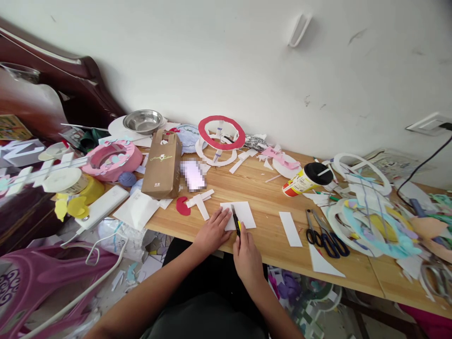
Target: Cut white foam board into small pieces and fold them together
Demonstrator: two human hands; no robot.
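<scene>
A white sheet of card (247, 214) lies flat near the table's front edge. My left hand (213, 230) presses on its left part, fingers stretched out and palm down. My right hand (247, 256) is closed around a black and yellow utility knife (236, 222), whose blade end rests on the card and points away from me. Whether the blade cuts into the card cannot be seen. Left of the card are white paper strips (201, 207) and a red paper piece (182, 206). To the right lies a white card rectangle (290, 229).
Two pairs of scissors (328, 238) lie on the right, near a paper cup (306, 179) with a black lid. A brown paper bag (160, 165) stands at the left. Behind the card is a red ring on a white frame (240, 136). Paper crafts crowd both ends of the table.
</scene>
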